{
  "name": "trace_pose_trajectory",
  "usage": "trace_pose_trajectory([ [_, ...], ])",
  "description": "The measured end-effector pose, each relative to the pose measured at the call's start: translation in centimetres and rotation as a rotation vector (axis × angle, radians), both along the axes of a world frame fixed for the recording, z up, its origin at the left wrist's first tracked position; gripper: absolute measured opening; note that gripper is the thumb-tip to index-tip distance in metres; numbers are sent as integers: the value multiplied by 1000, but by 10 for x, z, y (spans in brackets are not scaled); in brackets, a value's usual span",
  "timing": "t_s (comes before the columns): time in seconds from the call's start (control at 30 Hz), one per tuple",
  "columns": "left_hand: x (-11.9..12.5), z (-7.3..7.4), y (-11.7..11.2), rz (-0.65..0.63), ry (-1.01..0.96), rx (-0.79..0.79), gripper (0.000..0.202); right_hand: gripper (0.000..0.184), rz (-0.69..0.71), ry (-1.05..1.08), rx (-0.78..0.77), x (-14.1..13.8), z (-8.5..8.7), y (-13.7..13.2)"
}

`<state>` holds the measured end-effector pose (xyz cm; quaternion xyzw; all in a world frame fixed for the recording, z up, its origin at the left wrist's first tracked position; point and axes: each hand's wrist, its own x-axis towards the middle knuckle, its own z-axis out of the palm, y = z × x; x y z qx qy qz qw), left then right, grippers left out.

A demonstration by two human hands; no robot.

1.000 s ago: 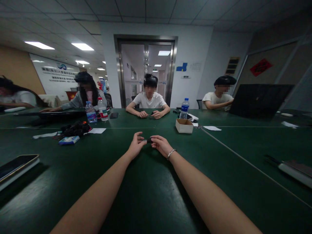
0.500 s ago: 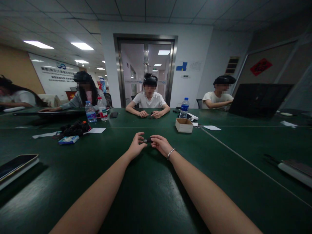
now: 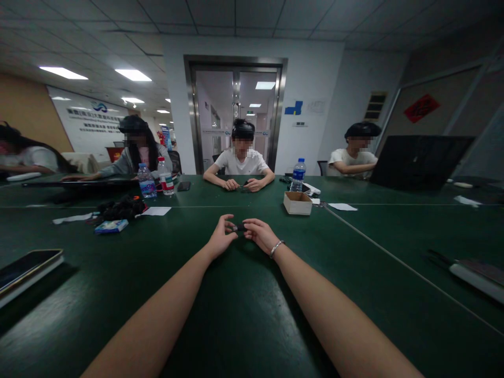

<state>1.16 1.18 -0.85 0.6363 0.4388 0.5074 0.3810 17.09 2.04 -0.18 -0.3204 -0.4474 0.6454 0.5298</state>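
Observation:
Both my arms stretch forward over a dark green table. My left hand and my right hand meet at the middle of the table, fingers pinched together on a small dark object held between them. The object is too small and dark to name. A thin bracelet circles my right wrist.
A small cardboard box and a water bottle stand beyond my hands. A phone on a white book lies at the left edge, a laptop at the far right. Several other people sit around the table; bottles, papers and a dark pile lie at left.
My left thumb and fingers have shifted slightly on the small object. My arms and everything else stay in place.

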Motion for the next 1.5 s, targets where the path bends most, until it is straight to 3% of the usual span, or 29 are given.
trace_pose_trajectory([
  [0.13, 0, -1, 1, -27, 11, -7, 42, 18, 3, -3, 7, 0, 0, 0],
  [0.23, -1, -2, 1, 36, 53, 79, 52, 17, -2, -7, 1, -1, 0, 1],
  [0.33, -2, 0, 0, 56, 16, 59, 49, 16, 0, -1, -1, 0, 1, 0],
  [0.53, 0, 3, -2, -51, -35, -70, 37, 15, 10, -9, 9, -1, 2, -1],
  [1.17, 1, 10, -7, -72, -23, -76, 36, 15, 63, -28, 34, 1, 0, 0],
  [1.5, 1, 5, -3, -94, 10, -39, 38, 15, 60, -30, 23, 0, 2, -2],
])
